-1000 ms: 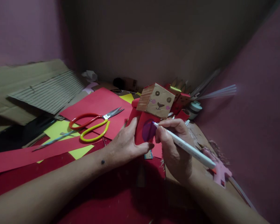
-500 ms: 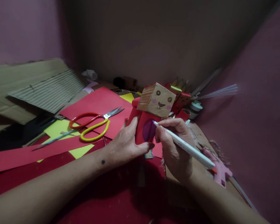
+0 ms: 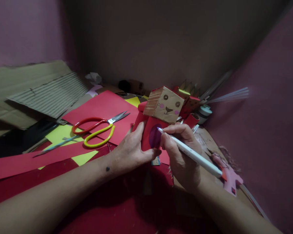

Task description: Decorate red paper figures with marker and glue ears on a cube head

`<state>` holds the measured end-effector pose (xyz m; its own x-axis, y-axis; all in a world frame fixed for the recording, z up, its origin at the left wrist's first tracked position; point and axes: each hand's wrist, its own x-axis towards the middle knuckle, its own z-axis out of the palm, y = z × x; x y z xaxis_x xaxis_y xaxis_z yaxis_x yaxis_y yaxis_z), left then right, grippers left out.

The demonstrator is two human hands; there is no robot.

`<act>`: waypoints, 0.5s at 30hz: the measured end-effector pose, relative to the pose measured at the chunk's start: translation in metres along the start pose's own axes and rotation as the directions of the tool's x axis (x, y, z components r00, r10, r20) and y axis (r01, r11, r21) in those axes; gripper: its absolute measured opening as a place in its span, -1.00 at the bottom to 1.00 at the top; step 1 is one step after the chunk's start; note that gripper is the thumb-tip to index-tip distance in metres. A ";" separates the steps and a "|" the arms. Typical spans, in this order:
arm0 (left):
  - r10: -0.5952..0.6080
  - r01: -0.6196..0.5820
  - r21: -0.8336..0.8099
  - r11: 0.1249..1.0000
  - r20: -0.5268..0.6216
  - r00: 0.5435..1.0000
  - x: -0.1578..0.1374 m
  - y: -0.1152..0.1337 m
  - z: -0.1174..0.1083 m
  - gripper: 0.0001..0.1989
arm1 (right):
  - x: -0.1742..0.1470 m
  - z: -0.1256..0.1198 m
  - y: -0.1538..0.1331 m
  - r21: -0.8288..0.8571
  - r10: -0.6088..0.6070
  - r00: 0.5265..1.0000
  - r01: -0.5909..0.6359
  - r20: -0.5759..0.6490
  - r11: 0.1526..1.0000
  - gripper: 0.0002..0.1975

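Observation:
My left hand is wrapped round the red body of a cardboard animal figure. Its box-shaped head has drawn round eyes, a nose and pink cheeks. On the red front is a dark purple oval patch. My right hand grips a white marker pen, its purple tip touching the upper part of the patch. Left of the figure lie scissors with one red and one yellow handle, blades apart, on red paper.
A red paper strip, yellow paper pieces and a striped pencil lie at left, before corrugated cardboard. Behind the figure stand more red figures and a small jar. A pink glue gun lies at right.
The marker tip has shifted slightly left across the purple patch, with my right hand moving along. My left hand and the figure stay nearly still.

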<state>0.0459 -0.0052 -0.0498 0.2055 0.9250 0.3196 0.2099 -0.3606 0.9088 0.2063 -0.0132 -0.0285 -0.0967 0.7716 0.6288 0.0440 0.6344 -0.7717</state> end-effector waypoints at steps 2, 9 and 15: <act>0.003 -0.003 -0.002 1.000 -0.011 1.000 0.000 -0.002 0.000 -0.48 | 0.000 0.000 -0.001 0.001 0.002 1.000 -0.002 0.008 1.000 -0.92; -0.025 0.027 0.043 0.999 -0.033 0.999 -0.001 -0.006 0.000 -0.46 | -0.002 -0.003 -0.001 -0.025 0.012 0.999 -0.011 0.039 1.000 -0.91; -0.033 0.033 0.034 0.999 -0.020 0.999 -0.001 -0.002 -0.001 -0.45 | -0.001 -0.001 -0.003 -0.019 -0.014 0.999 0.015 0.044 1.000 -0.88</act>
<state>0.0442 -0.0049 -0.0521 0.1795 0.9385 0.2949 0.2491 -0.3334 0.9093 0.2076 -0.0161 -0.0264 -0.1413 0.7599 0.6345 0.0615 0.6464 -0.7605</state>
